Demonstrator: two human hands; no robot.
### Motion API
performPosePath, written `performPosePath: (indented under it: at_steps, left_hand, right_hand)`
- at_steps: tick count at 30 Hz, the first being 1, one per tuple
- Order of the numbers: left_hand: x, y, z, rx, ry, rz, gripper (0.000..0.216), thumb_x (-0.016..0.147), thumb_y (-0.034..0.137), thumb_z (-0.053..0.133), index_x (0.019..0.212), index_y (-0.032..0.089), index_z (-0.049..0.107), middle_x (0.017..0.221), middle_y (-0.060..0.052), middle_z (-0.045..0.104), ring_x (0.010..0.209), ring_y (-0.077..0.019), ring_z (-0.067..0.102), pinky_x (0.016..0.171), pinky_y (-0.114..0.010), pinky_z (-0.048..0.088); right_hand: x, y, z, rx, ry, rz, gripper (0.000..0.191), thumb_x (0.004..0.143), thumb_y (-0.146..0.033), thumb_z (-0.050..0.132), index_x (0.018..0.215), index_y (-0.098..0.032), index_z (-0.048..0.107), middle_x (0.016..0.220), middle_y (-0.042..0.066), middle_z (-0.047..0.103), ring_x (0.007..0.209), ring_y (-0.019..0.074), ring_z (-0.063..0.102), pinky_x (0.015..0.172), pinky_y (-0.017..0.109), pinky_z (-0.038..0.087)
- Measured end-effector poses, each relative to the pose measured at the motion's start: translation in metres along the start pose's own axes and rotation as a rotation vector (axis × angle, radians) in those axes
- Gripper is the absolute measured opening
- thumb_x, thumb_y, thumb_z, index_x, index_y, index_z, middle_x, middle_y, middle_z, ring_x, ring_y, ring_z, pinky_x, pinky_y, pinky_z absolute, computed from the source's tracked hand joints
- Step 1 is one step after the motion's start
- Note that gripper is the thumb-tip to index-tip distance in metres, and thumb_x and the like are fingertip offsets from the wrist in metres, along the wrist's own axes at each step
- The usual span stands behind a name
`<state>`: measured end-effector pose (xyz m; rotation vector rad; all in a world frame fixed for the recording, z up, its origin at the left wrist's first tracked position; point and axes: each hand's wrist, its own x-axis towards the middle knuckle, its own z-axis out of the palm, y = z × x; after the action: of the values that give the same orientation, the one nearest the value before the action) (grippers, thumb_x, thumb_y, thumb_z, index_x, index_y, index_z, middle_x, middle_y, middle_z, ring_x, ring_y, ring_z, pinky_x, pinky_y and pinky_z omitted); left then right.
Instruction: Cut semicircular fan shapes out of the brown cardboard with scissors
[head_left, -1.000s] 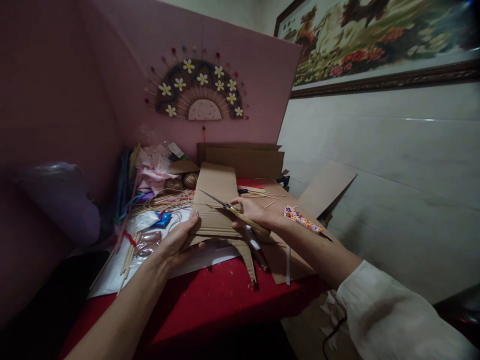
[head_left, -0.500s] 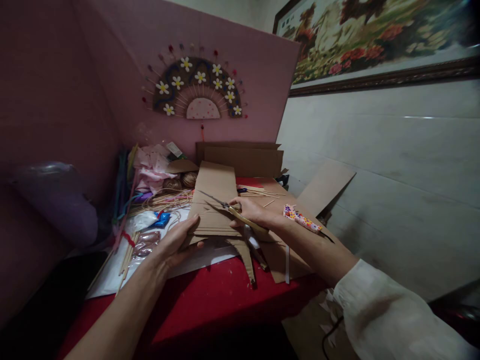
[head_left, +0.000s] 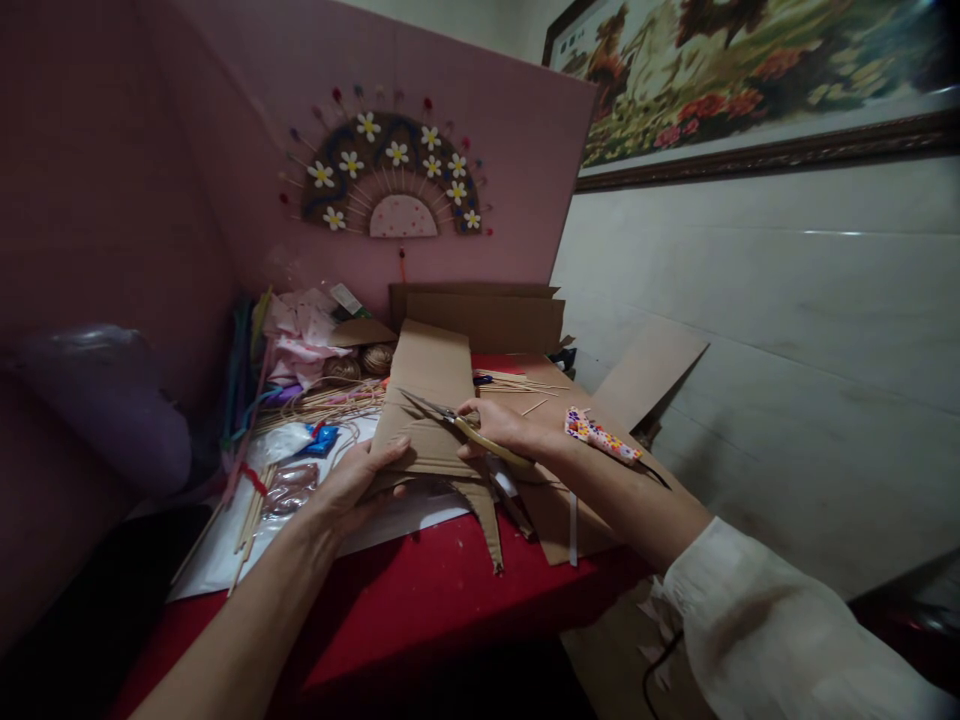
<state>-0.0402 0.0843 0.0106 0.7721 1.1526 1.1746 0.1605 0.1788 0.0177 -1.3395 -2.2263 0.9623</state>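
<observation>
My left hand grips the lower left edge of a brown cardboard piece, thumb on top and fingers underneath. Scissors with yellowish handles are in my right hand, their blades lying close together over the cardboard and pointing to the upper left. A curved, pointed cardboard strip hangs from below the piece toward the table's front. How far the blades have cut into the cardboard I cannot make out.
A red cloth covers the table. Left are a blue packet, twine balls and pink fabric. Thin sticks and a dotted strip lie right. A flowered fan hangs on the pink board behind.
The scissor blades have come closer together. My left thumb has moved further right onto the cardboard, and the hanging strip has shifted slightly left.
</observation>
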Motion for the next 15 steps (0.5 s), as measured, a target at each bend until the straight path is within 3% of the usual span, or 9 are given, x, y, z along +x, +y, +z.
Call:
performPosePath:
  at_steps: [8,11,15]
  left_hand:
    - [0.001,0.001,-0.002,0.038,0.089,0.006,0.032,0.064,0.022,0.077,0.093,0.018,0.063,0.085,-0.002,0.068,0.065,-0.0131,0.063,0.043,-0.019,0.048]
    - [0.001,0.004,-0.005,-0.003,0.095,0.018,0.035,0.063,0.023,0.079,0.094,0.02,0.064,0.088,-0.002,0.068,0.067,-0.0127,0.063,0.045,-0.019,0.05]
    - [0.0,0.008,-0.009,-0.108,0.095,0.058,0.037,0.06,0.025,0.081,0.093,0.021,0.066,0.093,-0.002,0.068,0.07,-0.0122,0.064,0.048,-0.018,0.051]
  right_hand:
    - [-0.005,0.005,0.002,0.117,0.145,-0.052,0.045,0.045,-0.02,0.083,0.087,-0.018,0.065,0.074,0.0,0.062,0.07,0.0176,0.056,0.06,0.025,0.039]
    - [-0.014,0.008,-0.001,0.253,0.238,-0.058,0.037,0.054,-0.032,0.081,0.082,-0.019,0.061,0.07,-0.001,0.06,0.065,0.0146,0.055,0.056,0.023,0.039]
    - [-0.036,0.009,-0.004,0.486,0.302,-0.002,0.042,0.072,-0.057,0.065,0.09,-0.02,0.054,0.068,0.001,0.06,0.054,0.0136,0.056,0.046,0.023,0.04]
